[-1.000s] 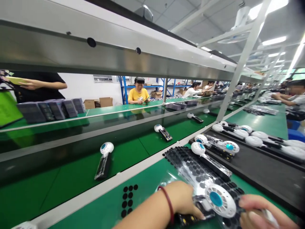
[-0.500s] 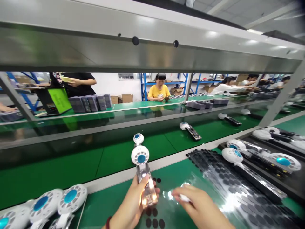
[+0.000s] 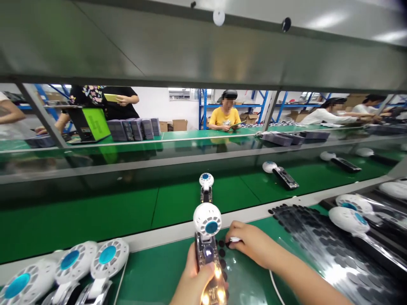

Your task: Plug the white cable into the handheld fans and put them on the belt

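My left hand [image 3: 199,275] is wrapped round the handle of a handheld fan [image 3: 207,218] with a white round head and blue centre. The handle's circuit board is exposed, with orange lights glowing and a small display lit. Just right of the fan head, my right hand [image 3: 249,242] pinches a small white cable end [image 3: 234,239], apart from the fan. A white cord [image 3: 276,284] shows below that forearm. Black round discs [image 3: 221,253] lie on the bench between the hands, some partly hidden by the fan.
Several similar fans [image 3: 107,255] lie at the left. A sheet of black discs [image 3: 318,237] and a dark tray of fans [image 3: 349,220] are at the right. More fans [image 3: 285,177] rest on the green conveyor [image 3: 178,205]. A metal shelf [image 3: 178,55] spans overhead; co-workers sit beyond.
My right hand has moved forward, close beside the fan head. The fan stands more upright and nearer me, and its small display now shows lit. The view has shifted left and downward.
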### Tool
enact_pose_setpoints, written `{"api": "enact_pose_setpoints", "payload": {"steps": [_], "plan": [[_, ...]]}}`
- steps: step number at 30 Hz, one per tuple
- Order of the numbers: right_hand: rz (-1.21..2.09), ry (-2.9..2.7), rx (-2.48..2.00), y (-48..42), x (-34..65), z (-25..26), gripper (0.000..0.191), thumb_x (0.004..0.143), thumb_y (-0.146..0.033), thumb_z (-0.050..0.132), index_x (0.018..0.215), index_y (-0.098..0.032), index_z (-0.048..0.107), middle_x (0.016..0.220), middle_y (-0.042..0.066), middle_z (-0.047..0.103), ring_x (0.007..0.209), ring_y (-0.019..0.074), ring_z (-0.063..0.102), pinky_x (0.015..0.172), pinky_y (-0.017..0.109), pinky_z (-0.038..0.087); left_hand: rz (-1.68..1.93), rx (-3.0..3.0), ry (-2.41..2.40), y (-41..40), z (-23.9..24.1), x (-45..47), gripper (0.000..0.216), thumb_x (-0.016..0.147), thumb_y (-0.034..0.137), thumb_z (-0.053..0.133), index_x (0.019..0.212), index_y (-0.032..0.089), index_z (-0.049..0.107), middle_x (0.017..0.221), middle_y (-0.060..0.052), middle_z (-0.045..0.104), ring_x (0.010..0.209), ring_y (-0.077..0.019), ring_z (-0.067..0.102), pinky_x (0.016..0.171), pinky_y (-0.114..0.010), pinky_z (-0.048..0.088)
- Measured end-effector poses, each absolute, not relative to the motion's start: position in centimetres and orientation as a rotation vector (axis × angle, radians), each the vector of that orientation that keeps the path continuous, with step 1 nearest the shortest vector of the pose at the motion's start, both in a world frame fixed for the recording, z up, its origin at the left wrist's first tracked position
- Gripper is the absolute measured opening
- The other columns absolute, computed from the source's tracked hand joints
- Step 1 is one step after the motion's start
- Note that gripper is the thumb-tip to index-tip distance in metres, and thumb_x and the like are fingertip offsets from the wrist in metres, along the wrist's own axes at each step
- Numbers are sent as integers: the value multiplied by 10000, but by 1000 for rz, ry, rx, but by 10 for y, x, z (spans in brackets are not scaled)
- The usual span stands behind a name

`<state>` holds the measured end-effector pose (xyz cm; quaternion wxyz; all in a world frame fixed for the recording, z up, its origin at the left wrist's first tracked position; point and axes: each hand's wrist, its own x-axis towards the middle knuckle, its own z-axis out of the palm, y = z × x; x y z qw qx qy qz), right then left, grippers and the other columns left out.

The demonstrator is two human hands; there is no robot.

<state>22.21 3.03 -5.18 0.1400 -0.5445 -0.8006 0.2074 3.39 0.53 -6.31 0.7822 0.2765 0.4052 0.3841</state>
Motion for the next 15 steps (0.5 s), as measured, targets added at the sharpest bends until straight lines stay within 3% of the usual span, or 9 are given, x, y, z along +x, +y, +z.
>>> {"api": "enact_pose_setpoints", "payload": {"steps": [5,11,15], "plan": [[653,-2267,-1546,35,220,-49,138,727,-109,578,826,-204,590,877,1,575,766,173,569,662,258,407,815,575,836,5,-64,32,625,629,230,603,1135,203,239,603,5,625,523,-177,590,669,-402,461],[704,-2096,-1493,25,220,-55,117,738,-106,531,733,-222,542,792,-13,535,698,162,521,628,258,371,816,595,837,6,-66,32,605,626,289,652,1085,220,265,606,11,612,535,-176,579,571,-335,450],[789,-1881,-1414,19,231,-55,129,738,-146,539,648,-216,481,785,-5,505,746,161,511,690,264,384,814,645,848,7,-66,33,639,613,333,669,1086,216,256,607,4,620,513,-190,594,546,-337,455]]}}
